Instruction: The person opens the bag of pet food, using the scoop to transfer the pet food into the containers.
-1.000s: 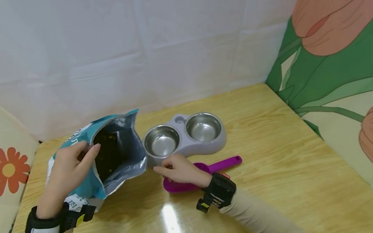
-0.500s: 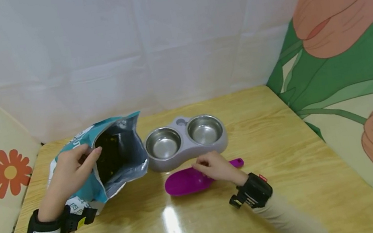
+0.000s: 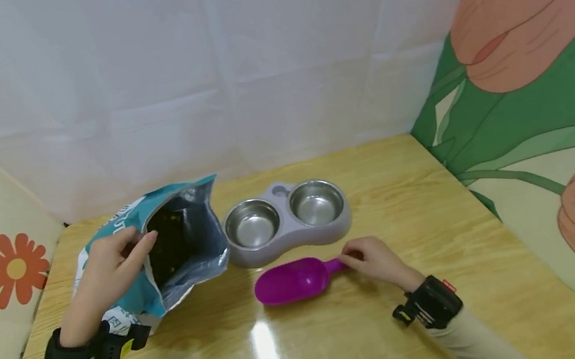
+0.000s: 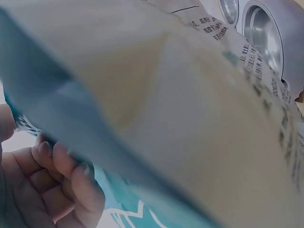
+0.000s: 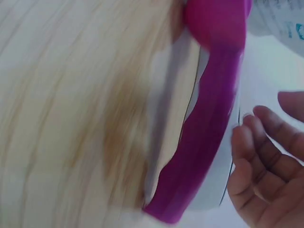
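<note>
Wood-grain table point(image 3: 315, 357) before a white cloth point(image 3: 272, 81)

Head view: at the left of the frame, the left hand point(image 3: 109, 267) pinches the left edge of the mouth of a teal-and-white bag point(image 3: 142, 293); the opening faces right, showing dark contents and a silvery lining. At centre sits a grey stand point(image 3: 287, 223) with two steel bowls point(image 3: 315, 202), and just below it a magenta scoop point(image 3: 292, 281) lies with its handle pointing right, under the right hand point(image 3: 376, 259). Left wrist view: curled fingers at the lower left meet the bag's edge; the bowls show at the upper right. Right wrist view: the scoop's handle runs down the middle, and at the lower right the fingers bend loosely beside it, gripping nothing; I cannot tell whether they touch it.
</note>
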A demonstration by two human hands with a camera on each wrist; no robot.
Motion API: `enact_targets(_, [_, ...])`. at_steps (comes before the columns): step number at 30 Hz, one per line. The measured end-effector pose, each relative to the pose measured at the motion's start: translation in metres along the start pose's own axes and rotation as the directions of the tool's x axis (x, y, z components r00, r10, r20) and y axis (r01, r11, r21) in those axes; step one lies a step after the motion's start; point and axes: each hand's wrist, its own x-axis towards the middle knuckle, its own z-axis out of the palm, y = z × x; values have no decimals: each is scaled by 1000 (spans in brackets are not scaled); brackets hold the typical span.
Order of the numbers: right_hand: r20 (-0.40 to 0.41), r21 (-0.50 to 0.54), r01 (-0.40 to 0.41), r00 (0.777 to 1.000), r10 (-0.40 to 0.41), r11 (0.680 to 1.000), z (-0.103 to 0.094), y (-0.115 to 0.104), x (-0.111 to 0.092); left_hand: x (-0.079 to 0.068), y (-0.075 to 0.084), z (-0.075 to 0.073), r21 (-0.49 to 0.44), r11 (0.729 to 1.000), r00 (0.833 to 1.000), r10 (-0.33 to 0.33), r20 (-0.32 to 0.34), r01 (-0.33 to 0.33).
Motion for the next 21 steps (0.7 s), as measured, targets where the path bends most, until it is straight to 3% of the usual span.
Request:
enact_targets(6, [24, -185, 70, 997, -67, 980, 2, 11, -10, -5, -1, 1, -9, 1000, 1000, 1, -23, -1])
enact_targets(12, [59, -231, 15, 998, -1, 973, 6, 17, -16, -8, -1, 0, -16, 1000, 1000, -6, -27, 6])
enact_targets(21, [93, -272, 44, 995, -19, 961, 12, 21, -16, -6, -1, 2, -16, 1000, 1000, -6, -21, 6])
